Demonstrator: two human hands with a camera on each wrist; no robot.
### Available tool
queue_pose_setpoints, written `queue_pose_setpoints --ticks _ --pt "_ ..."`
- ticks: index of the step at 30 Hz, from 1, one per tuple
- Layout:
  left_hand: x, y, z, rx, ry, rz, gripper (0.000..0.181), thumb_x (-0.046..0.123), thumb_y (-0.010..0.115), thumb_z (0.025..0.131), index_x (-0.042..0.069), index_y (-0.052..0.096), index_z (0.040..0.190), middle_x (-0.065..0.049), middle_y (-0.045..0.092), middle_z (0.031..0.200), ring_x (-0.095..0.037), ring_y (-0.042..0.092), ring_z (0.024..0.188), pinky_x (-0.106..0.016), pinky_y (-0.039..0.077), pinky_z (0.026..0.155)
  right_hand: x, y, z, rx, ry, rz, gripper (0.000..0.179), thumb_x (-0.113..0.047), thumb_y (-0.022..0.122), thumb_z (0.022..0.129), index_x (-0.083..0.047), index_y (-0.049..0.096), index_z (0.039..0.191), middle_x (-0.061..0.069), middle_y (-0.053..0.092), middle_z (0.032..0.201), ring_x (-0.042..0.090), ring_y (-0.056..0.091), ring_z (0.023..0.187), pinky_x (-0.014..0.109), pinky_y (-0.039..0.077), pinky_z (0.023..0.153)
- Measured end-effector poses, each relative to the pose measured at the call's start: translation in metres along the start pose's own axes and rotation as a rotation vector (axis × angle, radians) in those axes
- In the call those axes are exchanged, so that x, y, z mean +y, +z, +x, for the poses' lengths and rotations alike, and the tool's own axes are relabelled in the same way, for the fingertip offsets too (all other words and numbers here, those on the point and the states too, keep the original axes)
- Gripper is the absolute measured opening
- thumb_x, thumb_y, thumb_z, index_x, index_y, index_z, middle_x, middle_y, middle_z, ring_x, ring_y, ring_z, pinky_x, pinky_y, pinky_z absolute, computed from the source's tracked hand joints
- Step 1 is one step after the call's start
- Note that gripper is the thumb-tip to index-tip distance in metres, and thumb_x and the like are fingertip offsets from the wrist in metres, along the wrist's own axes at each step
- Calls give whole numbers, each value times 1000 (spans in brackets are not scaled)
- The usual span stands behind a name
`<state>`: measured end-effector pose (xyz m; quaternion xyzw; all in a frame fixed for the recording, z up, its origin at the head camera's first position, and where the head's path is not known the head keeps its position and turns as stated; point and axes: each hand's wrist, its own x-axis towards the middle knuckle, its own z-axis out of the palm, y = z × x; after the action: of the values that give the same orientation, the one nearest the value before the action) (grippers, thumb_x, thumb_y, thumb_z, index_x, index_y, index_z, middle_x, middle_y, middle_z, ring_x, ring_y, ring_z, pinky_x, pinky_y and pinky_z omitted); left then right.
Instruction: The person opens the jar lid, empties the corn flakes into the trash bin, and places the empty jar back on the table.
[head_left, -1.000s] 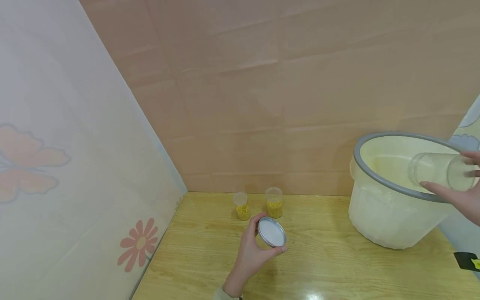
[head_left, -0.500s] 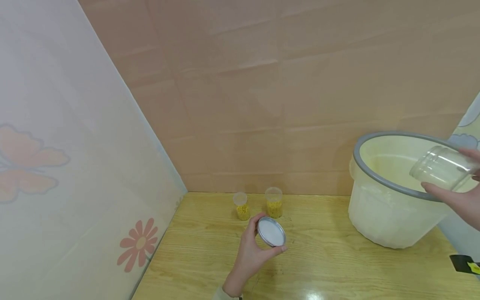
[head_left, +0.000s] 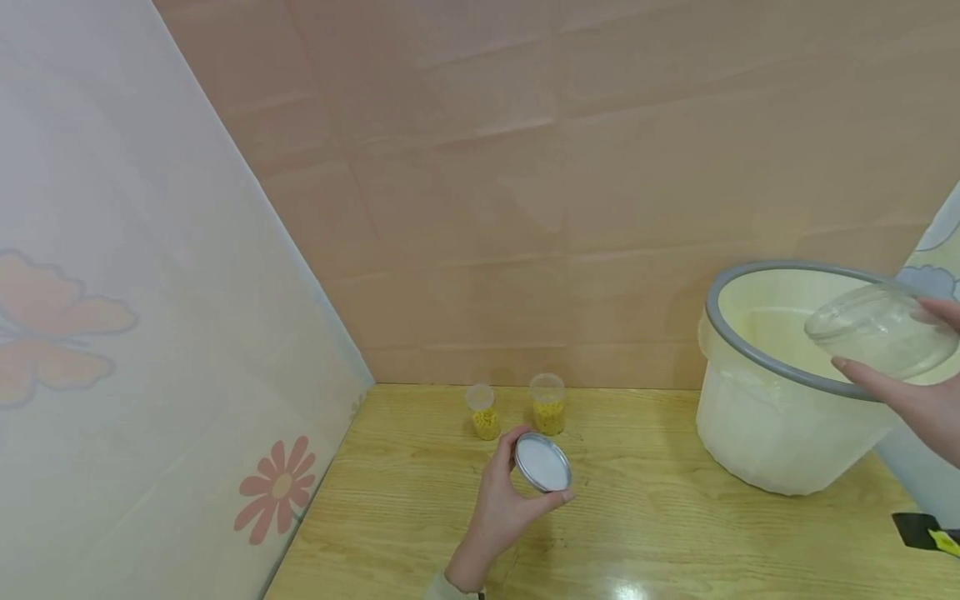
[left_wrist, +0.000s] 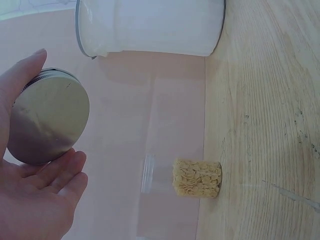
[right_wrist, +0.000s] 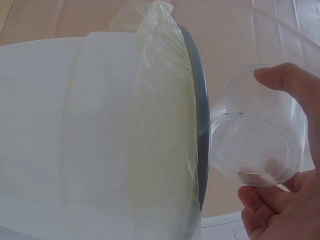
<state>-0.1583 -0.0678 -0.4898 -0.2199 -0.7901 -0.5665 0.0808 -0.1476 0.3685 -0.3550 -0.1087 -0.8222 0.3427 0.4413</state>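
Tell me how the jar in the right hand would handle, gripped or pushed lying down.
The jar looks empty, so probably light for its size. Its round wall suggests it would roll. Seeming smooth, it may slip in the right hand.

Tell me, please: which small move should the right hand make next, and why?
I would probably turn the jar upright: the right hand holds it tipped over the bucket, the jar looks empty, and the left hand holds a lid.
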Motion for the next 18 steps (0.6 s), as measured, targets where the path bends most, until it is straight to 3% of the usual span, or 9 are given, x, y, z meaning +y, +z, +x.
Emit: queue_pose_setpoints --ticks 4,8,13,16,18 --pt "0 0 0 -6 3 7 88 38 90 79 17 41 149 -1 56 139 -21 53 126 -58 38 107 -3 0 -2 25 -75 81 87 -58 78 80 -25 42 152 -26 44 140 3 37 135 17 21 108" --pt "1 0 0 -5 -5 6 88 38 90 79 17 41 148 -1 56 138 -21 53 126 -58 38 107 -5 1 -1 34 -179 165 113 -90 66 59 -23 44 148 -39 46 125 -10 37 123 16 23 105" --pt "0 2 0 -1 -16 2 88 37 91 78 17 42 148 1 57 137 -20 54 125 -57 39 107 -7 2 -5 4 -182 191 101 -75 75 70 -20 43 148 -32 49 133 -9 39 124 18 24 109" --pt "-1 3 0 -5 -16 -2 88 36 92 77 17 42 148 2 57 137 -20 54 125 -56 38 107 -10 2 -9 -27 -161 224 88 -44 85 79 -19 40 151 -28 50 135 -7 40 124 20 22 111" --pt "-2 4 0 -7 -13 -4 88 35 92 77 17 43 148 3 57 137 -20 54 125 -56 38 108 -13 2 -12 -58 -141 258 87 -22 86 79 -18 39 152 -26 48 134 -3 39 125 21 19 112"
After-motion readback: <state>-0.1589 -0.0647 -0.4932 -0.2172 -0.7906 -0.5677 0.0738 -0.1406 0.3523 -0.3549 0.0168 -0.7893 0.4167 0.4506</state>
